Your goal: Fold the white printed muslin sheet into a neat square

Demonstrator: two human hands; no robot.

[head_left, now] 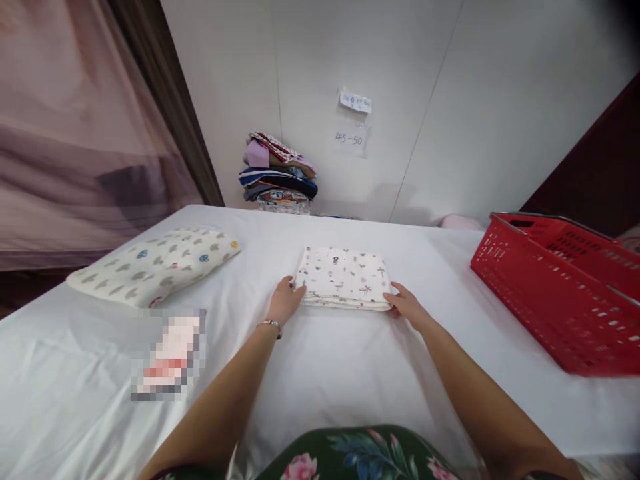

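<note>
A folded white cloth (pixel 345 277) with a small print of palm trees and other figures lies flat in front of me, its layered edge facing me. My left hand (pixel 287 300) grips its near left corner, thumb on top and the other fingers partly hidden at the side. At the near right corner my right hand (pixel 404 307) pinches the cloth in the same way. A metal bracelet (pixel 271 325) circles my left wrist.
On the white-covered table (pixel 350 373), a cream patterned pillow (pixel 155 267) lies left, near a pixelated object (pixel 173 353). A red plastic basket (pixel 555 293) stands right. Behind the table, folded clothes (pixel 279 177) are stacked against the wall, beside paper labels (pixel 350 139). A pinkish curtain (pixel 75 133) hangs left.
</note>
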